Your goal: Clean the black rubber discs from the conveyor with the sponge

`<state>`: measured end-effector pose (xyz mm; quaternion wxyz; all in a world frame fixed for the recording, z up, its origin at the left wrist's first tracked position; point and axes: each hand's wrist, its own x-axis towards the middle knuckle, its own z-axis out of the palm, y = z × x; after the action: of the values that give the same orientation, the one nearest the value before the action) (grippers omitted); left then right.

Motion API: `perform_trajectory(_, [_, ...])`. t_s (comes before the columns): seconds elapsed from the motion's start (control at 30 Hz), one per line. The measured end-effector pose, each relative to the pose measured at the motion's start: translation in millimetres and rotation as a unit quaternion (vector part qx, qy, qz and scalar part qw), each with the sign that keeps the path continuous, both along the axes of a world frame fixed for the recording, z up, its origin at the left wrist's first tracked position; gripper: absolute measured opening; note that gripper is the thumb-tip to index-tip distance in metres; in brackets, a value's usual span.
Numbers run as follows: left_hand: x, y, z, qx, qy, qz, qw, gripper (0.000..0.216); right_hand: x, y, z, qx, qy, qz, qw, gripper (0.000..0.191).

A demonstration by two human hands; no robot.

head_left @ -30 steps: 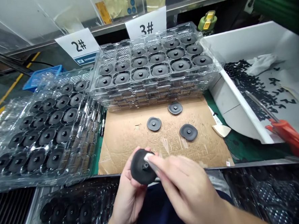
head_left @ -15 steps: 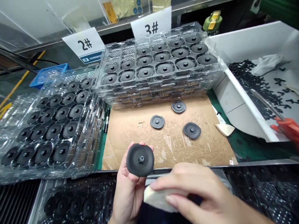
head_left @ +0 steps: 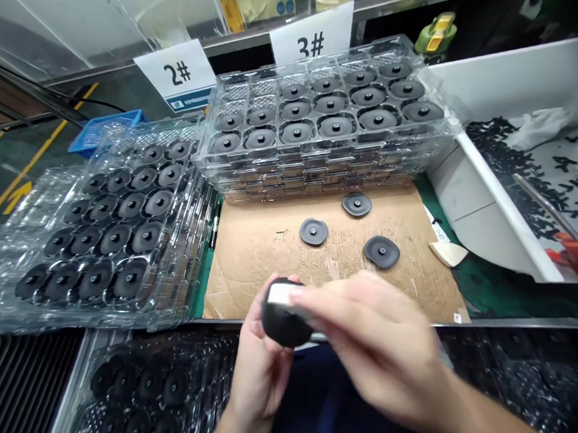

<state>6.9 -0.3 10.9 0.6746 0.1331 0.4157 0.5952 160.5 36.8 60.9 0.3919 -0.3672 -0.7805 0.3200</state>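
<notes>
Contact is back between the right hand (head_left: 375,342) and the round black rubber disc (head_left: 282,326). Half a second ago that hand sat lower, clear of the disc. Now it has come up again, fingers pinched on the small white pad (head_left: 278,295) and pressing it to the disc's upper edge. The left hand (head_left: 259,375) grips the disc from below, at the near edge of the brown cardboard sheet (head_left: 252,258). By the look of it, the rubbing of this piece goes on. Beyond lie three loose black discs (head_left: 313,231).
</notes>
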Motion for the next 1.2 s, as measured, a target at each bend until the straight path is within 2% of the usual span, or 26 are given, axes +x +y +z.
perform_trajectory(0.1, [-2.7,1.8,-3.8,-0.006,-0.015,0.004,1.0,0.05,0.9,3.7,-17.0,-0.106,0.011,0.04,0.993,0.028])
perform_trajectory(0.17, [-7.9,2.3,-6.5,-0.004,-0.026,0.013,1.0,0.052,9.9,4.8,-43.0,-0.184,-0.018,0.04,0.982,0.024])
perform_trajectory(0.27, [-15.8,2.3,-8.9,-0.006,-0.046,0.019,0.999,0.052,26.4,6.5,-90.6,-0.183,-0.047,-0.042,0.981,0.025])
perform_trajectory(0.33, [-16.7,2.1,-8.8,-0.014,-0.062,0.013,0.998,0.052,31.1,9.0,-107.8,-0.176,-0.062,-0.063,0.98,0.024])
perform_trajectory(0.4, [-12.9,1.9,-7.1,-0.017,-0.071,0.007,0.997,0.053,27.4,11.3,-101.3,-0.172,-0.064,-0.076,0.98,0.024])
perform_trajectory(0.5, [-3.1,0.8,-2.5,-0.014,-0.065,0.01,0.998,0.053,8.5,11.4,-58.5,-0.106,-0.019,-0.107,0.988,0.03])
perform_trajectory(0.57, [0.9,0.1,0.3,-0.029,-0.064,-0.006,0.998,0.047,-6.7,8.9,-30.1,-0.01,0.024,-0.058,0.998,0.035])
perform_trajectory(0.63, [1.1,0.1,1.6,-0.049,-0.063,-0.025,0.997,0.041,-18.1,6.2,-14.6,0.032,0.031,0.013,0.999,0.034])
perform_trajectory(0.73, [0.3,1.9,0.8,-0.05,-0.036,-0.003,0.998,0.042,-26.0,6.9,-12.5,-0.01,0.011,0.088,0.996,0.028])
perform_trajectory(0.8, [3.2,3.8,0.1,-0.051,-0.011,0.01,0.999,0.044,-29.1,10.5,-15.1,-0.027,0.005,0.05,0.998,0.025])
perform_trajectory(0.87, [6.8,5.7,0.9,-0.053,-0.011,-0.002,0.999,0.04,-31.0,12.8,-15.6,-0.009,0.0,-0.021,1.0,0.028])
perform_trajectory(0.9, [7.3,6.4,1.8,-0.05,-0.02,-0.009,0.999,0.038,-30.5,12.4,-14.8,0.001,-0.001,-0.031,1.0,0.03])
perform_trajectory(0.97, [4.7,7.4,4.0,-0.033,-0.048,-0.021,0.998,0.042,-24.3,8.0,-12.1,-0.003,0.007,0.019,1.0,0.031])
perform_trajectory(1.03, [-0.6,7.3,5.8,-0.023,-0.07,-0.036,0.997,0.047,-12.5,1.4,-9.1,-0.051,0.002,0.071,0.996,0.029])
perform_trajectory(1.1, [-3.4,6.5,6.7,-0.026,-0.08,-0.049,0.995,0.047,-1.2,-2.6,-6.2,-0.083,-0.036,0.038,0.995,0.028])
perform_trajectory(1.13, [-2.9,6.0,7.1,-0.035,-0.082,-0.05,0.995,0.047,2.1,-2.3,-4.4,-0.07,-0.06,-0.001,0.996,0.029])
perform_trajectory(1.2, [0.9,5.3,8.1,-0.06,-0.065,-0.052,0.995,0.046,3.0,3.8,-0.1,0.025,-0.089,-0.045,0.995,0.027])
